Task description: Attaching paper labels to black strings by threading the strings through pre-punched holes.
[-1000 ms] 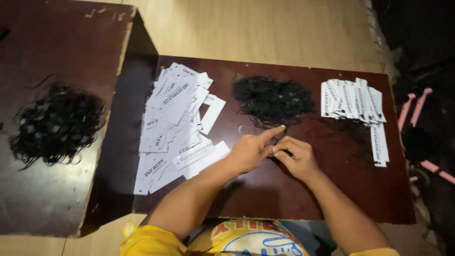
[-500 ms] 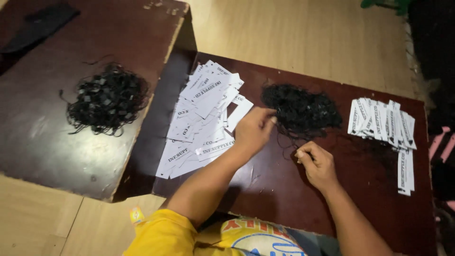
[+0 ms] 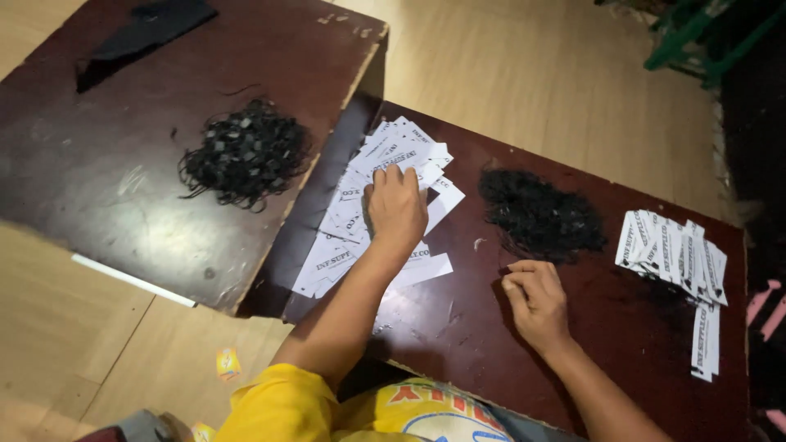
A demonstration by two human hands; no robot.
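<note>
Left hand (image 3: 396, 206) lies palm-down, fingers spread flat on the loose heap of white printed paper tags (image 3: 385, 209) at the centre of the dark brown board (image 3: 458, 327), gripping nothing that can be seen. Right hand (image 3: 536, 299) rests at 4 o'clock from it with fingers curled inward; whether they pinch anything cannot be told, and the black thread pile (image 3: 540, 217) sits just beside it at 12 o'clock. A second row of tags (image 3: 675, 258) lies at 3 o'clock, and a black tangle (image 3: 244, 153) sits on the raised board (image 3: 98, 188) at 10 o'clock.

Dark boards (image 3: 458, 327), paper tags (image 3: 360, 221), black tangles (image 3: 540, 217)
</note>
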